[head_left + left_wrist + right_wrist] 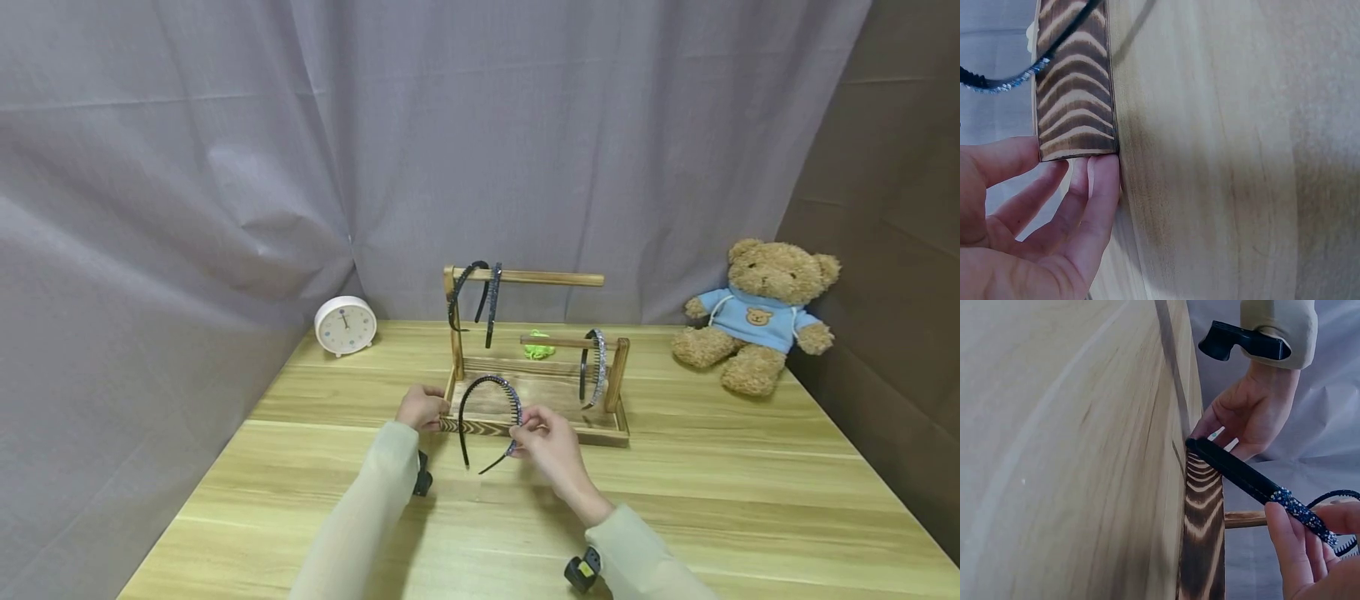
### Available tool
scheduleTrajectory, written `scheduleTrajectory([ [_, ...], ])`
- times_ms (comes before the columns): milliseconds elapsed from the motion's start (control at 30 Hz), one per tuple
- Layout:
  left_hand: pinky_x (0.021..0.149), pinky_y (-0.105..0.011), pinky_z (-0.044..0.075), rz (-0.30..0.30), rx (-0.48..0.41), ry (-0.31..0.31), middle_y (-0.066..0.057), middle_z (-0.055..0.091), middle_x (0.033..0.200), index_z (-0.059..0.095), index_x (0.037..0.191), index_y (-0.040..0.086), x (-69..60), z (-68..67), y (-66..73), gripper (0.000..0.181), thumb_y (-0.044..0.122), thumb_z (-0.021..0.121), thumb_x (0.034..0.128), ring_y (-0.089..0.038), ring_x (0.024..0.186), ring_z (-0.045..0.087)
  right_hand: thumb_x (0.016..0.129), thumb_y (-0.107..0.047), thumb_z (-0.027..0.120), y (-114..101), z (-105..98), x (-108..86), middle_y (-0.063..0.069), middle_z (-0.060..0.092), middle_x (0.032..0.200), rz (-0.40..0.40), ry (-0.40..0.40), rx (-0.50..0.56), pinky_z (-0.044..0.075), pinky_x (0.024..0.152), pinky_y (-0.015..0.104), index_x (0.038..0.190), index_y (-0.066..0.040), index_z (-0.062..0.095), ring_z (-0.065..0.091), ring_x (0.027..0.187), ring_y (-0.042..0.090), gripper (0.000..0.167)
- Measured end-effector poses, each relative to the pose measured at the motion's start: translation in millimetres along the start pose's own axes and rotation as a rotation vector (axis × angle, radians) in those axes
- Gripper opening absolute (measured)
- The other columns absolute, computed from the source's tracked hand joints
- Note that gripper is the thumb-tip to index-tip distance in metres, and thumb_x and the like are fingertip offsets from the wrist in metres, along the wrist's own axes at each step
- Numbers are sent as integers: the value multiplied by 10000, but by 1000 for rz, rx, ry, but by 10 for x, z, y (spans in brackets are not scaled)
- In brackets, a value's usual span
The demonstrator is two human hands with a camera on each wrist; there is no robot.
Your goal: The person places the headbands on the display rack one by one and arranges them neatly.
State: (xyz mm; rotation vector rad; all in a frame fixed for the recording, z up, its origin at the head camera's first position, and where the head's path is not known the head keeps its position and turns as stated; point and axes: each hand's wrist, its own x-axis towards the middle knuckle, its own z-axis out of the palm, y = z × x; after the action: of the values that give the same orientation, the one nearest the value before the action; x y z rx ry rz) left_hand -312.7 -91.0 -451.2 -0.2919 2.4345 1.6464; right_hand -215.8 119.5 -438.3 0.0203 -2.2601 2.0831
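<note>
My right hand [553, 446] pinches a dark, toothed headband [513, 397] with glittery stones on its side, held upright in front of a wooden rack [592, 437]. In the right wrist view the thumb and fingers press on the stone-covered part of the headband [1297, 509]. My left hand [422, 407] grips the front left corner of the rack's tray; the left wrist view has its thumb and fingers about the end of the striped front board [1075, 100]. Two dark headbands, one glittery [492, 304], hang on the upper bar [555, 277]. A silvery headband [599, 371] hangs on the lower bar [558, 342].
A white round clock [345, 325] stands at the back left of the wooden table [712, 508]. A teddy bear [765, 317] in a blue top sits at the back right. Something bright green [537, 351] lies behind the rack. Grey curtains [525, 150] hang behind.
</note>
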Motion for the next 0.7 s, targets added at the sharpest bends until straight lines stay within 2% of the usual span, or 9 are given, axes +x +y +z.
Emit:
scheduleTrajectory([
  [167, 594, -275, 561, -4, -6, -2, -92, 617, 870, 608, 1255, -39, -7, -2, 7, 358, 14, 611, 901, -109, 601, 531, 852, 57, 648, -28, -28, 25, 137, 610, 907, -39, 29, -25, 604, 672, 315, 991, 77, 572, 631, 700, 180, 159],
  [400, 590, -278, 560, 3, -9, 2, -84, 607, 851, 608, 1250, -45, -3, 8, 5, 351, 13, 607, 905, -109, 605, 535, 843, 59, 655, -75, -60, 59, 200, 633, 914, -94, 77, -55, 604, 698, 355, 969, 76, 585, 618, 725, 162, 145],
  [700, 591, -265, 556, 3, -19, -4, -80, 604, 853, 596, 1264, -51, 13, 7, -7, 362, 13, 608, 908, -99, 603, 529, 849, 16, 671, -116, -91, 96, 130, 628, 884, -159, 140, -138, 590, 659, 257, 933, 9, 600, 609, 757, 158, 110],
])
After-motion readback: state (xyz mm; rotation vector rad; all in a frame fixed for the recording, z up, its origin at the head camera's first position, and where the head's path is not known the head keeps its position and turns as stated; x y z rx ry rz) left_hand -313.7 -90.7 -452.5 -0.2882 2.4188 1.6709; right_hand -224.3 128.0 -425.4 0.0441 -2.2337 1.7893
